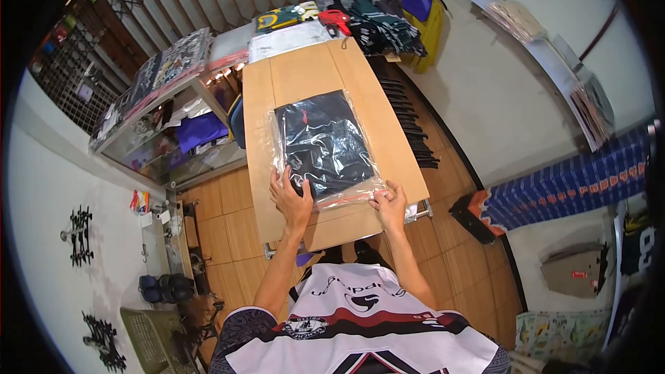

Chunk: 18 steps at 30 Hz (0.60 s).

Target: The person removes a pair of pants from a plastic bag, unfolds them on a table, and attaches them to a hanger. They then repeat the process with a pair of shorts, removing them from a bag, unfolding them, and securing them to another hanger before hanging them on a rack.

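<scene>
A dark folded garment lies flat inside a clear plastic bag on the wooden table. A small red mark shows near the top of the garment, and light glares off the plastic. Along the bag's near edge runs an orange-red strip. My left hand rests on the near left corner of the bag, its fingers spread. At the near right corner, by the end of the strip, my right hand has thumb and fingers pinched on the plastic.
A red tape-gun-like tool and folded clothes sit beyond the table's far end. To the left stands a glass display case. Black hangers line the right side. Blue boxes are stacked by the right wall.
</scene>
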{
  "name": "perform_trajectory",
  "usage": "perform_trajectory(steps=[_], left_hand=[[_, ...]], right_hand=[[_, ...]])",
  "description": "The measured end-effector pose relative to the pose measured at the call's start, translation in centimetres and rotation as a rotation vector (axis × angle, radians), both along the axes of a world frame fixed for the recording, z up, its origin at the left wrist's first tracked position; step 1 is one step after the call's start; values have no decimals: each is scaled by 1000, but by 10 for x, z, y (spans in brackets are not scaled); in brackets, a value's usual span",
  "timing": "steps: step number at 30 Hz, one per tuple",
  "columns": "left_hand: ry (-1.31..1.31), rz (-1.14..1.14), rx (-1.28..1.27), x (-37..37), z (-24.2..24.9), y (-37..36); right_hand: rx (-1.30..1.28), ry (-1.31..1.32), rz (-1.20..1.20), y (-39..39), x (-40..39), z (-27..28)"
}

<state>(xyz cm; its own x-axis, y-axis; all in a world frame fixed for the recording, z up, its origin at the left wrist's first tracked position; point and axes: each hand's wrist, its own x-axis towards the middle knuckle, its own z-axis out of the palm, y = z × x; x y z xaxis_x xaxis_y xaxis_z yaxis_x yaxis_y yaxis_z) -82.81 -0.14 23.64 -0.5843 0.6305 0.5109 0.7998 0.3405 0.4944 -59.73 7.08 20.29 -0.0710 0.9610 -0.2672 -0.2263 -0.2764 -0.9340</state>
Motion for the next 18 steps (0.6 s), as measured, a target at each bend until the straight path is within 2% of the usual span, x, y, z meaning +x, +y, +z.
perform_trajectory(steps=[1,4,8,11,15,17,18], left_hand=[[10,2,32,8,4,-2],[-128,-402,138,21,1,-5],[-222,-750,43,53,-2,9],[-283,-864,18,68,-5,23],[-332,-900,22,76,-12,34],[-524,-872,12,81,-21,33],[-619,-852,4,82,-26,32]], right_hand=[[23,-19,-8,-1,0,-1],[41,-47,-41,-2,-3,-4],[102,-95,-51,-1,-5,-8],[142,-91,-81,-1,-6,-15],[177,-120,-120,-2,-9,-10],[159,-91,-133,-6,-10,-4],[215,-168,-129,-8,-10,-1]])
